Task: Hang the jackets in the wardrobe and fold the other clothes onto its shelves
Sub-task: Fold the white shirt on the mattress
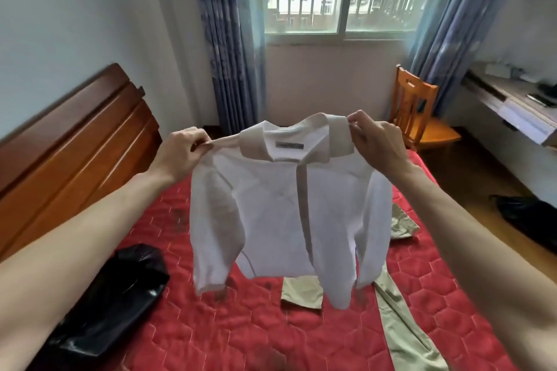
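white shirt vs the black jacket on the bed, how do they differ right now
The white shirt is held up in the air, spread open and hanging; the black jacket lies crumpled on the red bed. Both hands, left and right, pinch the shirt at its shoulders; nothing touches the jacket. The shirt looks matte, the jacket glossy. Both are tops not yet put away.

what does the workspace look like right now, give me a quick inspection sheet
surface: red quilted bed, wooden headboard on the left.
job's things: white collared shirt held up in the air; beige trousers lying on the bed beneath it; black shiny garment on the bed's left part.
clutter: dark bag on the floor at right.
grippers: left hand and right hand each pinch a shirt shoulder.
cables: nothing seen.
surroundings: barred window, blue curtains, orange chair, desk.
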